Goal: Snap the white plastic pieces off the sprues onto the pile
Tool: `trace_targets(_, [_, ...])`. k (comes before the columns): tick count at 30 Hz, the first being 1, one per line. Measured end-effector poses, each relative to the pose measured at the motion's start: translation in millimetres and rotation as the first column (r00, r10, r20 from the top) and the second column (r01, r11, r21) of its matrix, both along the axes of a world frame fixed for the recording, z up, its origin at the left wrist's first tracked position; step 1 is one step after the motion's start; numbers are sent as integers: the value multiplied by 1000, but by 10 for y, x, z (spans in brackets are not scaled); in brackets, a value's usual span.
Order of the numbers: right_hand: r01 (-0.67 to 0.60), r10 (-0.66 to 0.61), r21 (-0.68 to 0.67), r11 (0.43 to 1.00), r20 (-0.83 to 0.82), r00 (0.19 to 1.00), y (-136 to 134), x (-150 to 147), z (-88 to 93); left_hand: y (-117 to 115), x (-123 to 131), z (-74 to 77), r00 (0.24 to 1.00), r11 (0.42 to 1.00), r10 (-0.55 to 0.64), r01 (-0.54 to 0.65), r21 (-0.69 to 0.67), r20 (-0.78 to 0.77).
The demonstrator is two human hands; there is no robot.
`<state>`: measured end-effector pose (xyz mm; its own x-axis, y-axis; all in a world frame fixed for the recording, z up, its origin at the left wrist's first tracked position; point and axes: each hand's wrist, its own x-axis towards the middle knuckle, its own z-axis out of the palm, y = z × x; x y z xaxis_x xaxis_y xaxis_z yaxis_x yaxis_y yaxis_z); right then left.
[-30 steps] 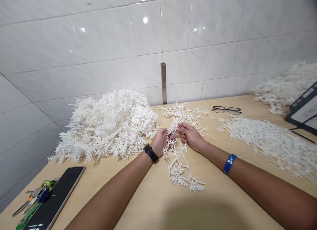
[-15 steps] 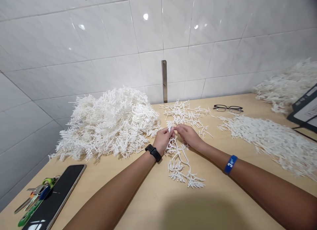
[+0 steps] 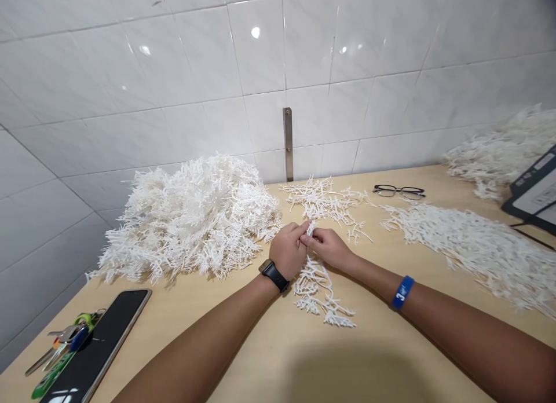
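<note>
Near the middle of the table (image 3: 243, 351), between the big pile (image 3: 195, 223) and the flat heap (image 3: 469, 249), both hands meet at the upper end of a white sprig (image 3: 315, 284). A second ago they stood slightly apart, with the sprig's upper part spread between them; now the fingers have come together around it. The left hand (image 3: 288, 249) has rolled so that its back faces up, its fingers pointing toward the right hand (image 3: 333, 248), whose thumb and fingertips press in from the other side. The lower branches also sit closer together than before, and the tips have drawn up a little. This suggests that the sprig is now gathered into a narrower bunch, with a firmer hold at its top.

The grip of the right hand is closed on the sprig's upper end; the left seems closed there too, though its fingertips are mostly hidden.

The sprig is matte white, thin-stemmed and many-forked, like coral. A small tuft pokes up above the fingers, while the longer part trails below toward the near side and ends in dense, short twigs. Whether those twigs touch the table is hard to tell. Just beyond the hands lie loose sprigs (image 3: 321, 201).
</note>
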<state>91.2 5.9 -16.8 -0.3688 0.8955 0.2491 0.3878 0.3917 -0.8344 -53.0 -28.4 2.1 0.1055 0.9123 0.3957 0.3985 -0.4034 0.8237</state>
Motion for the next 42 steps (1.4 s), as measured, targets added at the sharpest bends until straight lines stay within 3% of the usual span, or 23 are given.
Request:
trace_targets(8, [-58, 61, 29, 998, -119, 991, 24, 12, 3, 44, 10, -26, 993, 995, -50, 59, 80, -110])
trace_targets(13, [59, -56, 50, 997, -69, 996, 41, 8, 2, 118, 7, -70, 957, 998, -30, 45, 47, -288])
trace_targets(19, [-8, 11, 27, 1000, -100, 995, 84, 32, -10, 124, -16, -80, 944, 999, -48, 44, -20, -326])
trace_targets(22, [-120, 93, -117, 986, -217, 972, 100, 57, 10, 130, -38, -70, 969, 988, -142, 126, -90, -204])
trace_targets(26, [-349, 176, -326, 878, -460, 871, 101, 80, 35, 185, -79, -65, 956, 937, -284, 292, -191, 67])
trace_targets(28, [-448, 184, -368, 815, -569, 802, 89, 84, 43, 212, -104, -65, 910, 874, -346, 402, -273, 229])
trace_targets(30, [-517, 186, -394, 760, -630, 754, 69, 84, 52, 221, -126, -61, 833, 775, -367, 520, -360, 414])
trace_targets(33, [-587, 176, -427, 688, -686, 706, 38, 78, 66, 203, -145, -34, 712, 631, -315, 651, -422, 628])
trace_targets(35, [-603, 151, -453, 657, -704, 694, 30, 71, 72, 186, -143, -9, 665, 588, -275, 688, -425, 695])
trace_targets(39, [-552, 83, -498, 669, -688, 721, 52, 48, 70, 178, -105, 10, 638, 601, -211, 682, -416, 741])
trace_targets(40, [-518, 73, -496, 697, -670, 739, 59, 40, 71, 180, -90, 5, 641, 618, -194, 668, -415, 743])
trace_targets(42, [-381, 62, -440, 813, -585, 809, 65, 23, 79, 186, -55, -16, 660, 670, -163, 620, -409, 733])
